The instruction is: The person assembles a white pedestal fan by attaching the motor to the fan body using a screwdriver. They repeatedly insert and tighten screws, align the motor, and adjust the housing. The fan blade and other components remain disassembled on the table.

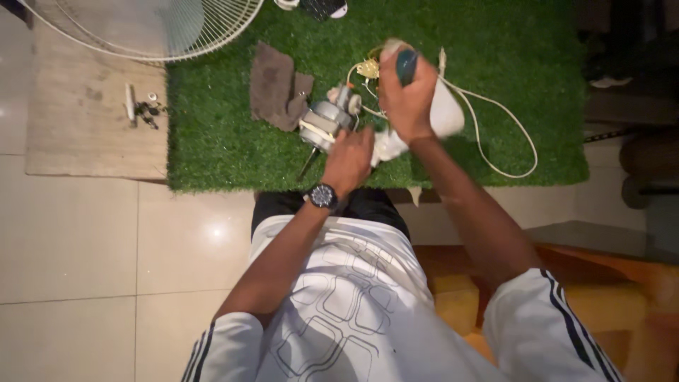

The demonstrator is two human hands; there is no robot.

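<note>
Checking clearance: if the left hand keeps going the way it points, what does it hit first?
The left hand points up-left at the fan motor, apparently already touching it; the brown cloth lies beyond. Depth is unclear.

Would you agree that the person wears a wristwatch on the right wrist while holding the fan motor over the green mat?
Not quite: the head view shows the wristwatch on the left wrist, not the right. The left hand does hold the fan motor over the green mat.

My head camera looks steeply down from above, fairly close, over my chest and arms toward the green mat (495,42).
</note>
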